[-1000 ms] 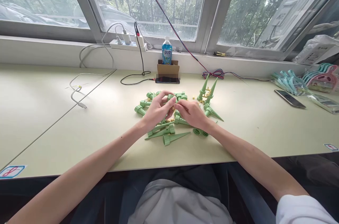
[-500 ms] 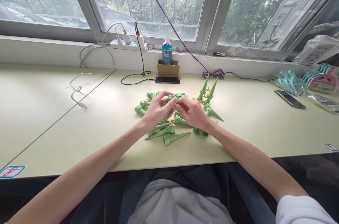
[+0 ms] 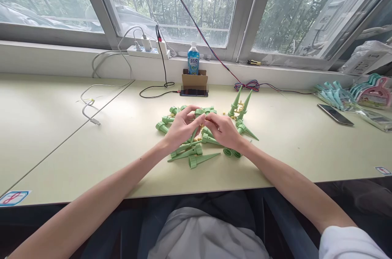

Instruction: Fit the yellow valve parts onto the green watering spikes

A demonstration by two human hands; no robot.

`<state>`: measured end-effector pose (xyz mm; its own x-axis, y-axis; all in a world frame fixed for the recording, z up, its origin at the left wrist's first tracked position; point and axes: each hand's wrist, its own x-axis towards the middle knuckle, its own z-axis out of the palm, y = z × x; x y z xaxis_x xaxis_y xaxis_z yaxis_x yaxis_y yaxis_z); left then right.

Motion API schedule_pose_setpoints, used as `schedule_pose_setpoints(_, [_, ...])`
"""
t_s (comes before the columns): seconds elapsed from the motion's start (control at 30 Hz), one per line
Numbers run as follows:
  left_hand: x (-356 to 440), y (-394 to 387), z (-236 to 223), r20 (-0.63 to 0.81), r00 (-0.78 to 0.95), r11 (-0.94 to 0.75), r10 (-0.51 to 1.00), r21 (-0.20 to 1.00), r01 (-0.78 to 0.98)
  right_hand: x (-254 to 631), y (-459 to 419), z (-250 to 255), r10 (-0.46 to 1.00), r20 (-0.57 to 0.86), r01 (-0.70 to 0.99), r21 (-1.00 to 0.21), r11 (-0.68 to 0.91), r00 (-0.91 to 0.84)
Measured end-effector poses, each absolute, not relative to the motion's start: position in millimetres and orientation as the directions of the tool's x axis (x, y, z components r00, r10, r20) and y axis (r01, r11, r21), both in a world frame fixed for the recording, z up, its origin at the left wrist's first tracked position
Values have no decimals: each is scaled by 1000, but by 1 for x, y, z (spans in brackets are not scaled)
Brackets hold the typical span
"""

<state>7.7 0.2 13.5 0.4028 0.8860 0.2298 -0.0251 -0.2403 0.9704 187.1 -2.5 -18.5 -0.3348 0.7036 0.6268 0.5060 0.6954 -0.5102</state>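
My left hand [image 3: 180,131] is closed around a green plastic watering spike [image 3: 199,112], its ribbed head up and its point slanting down below the fingers. My right hand [image 3: 226,129] meets it from the other side, fingertips pinched together against the spike. Something small and yellowish may be between those fingertips, but it is too hidden to name. Under and around both hands lie loose green spikes [image 3: 203,160] and small yellow pieces. Two spikes [image 3: 235,103] stand point up just past my right hand, and green rings [image 3: 232,153] lie below it.
A blue-labelled bottle [image 3: 193,61] stands in a cardboard box [image 3: 199,80] behind a phone [image 3: 194,92]. Cables [image 3: 92,104] cross the table's left side. Another phone [image 3: 335,114] and pink and teal dustpans [image 3: 375,94] lie at the right. The table's front edge runs before my lap.
The spike in my left hand has turned slightly, so its ribbed head shows more clearly. My right fingertips have shifted a little; the pile is unchanged.
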Motion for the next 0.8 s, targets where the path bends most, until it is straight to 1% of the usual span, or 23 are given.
schedule_pose_setpoints(0.47, [8, -1, 12, 289, 400, -318, 869, 948, 5, 185, -4, -15, 713, 615, 492, -531, 690, -336])
schedule_pose_setpoints(0.63, [8, 0, 10, 308, 404, -342, 861, 939, 13, 184, -6, -14, 738, 592, 468, -578, 668, -323])
schedule_pose_setpoints(0.8, [8, 0, 10, 320, 421, -354, 849, 935, 4, 183, -9, -11, 780, 530, 405, -667, 625, -332])
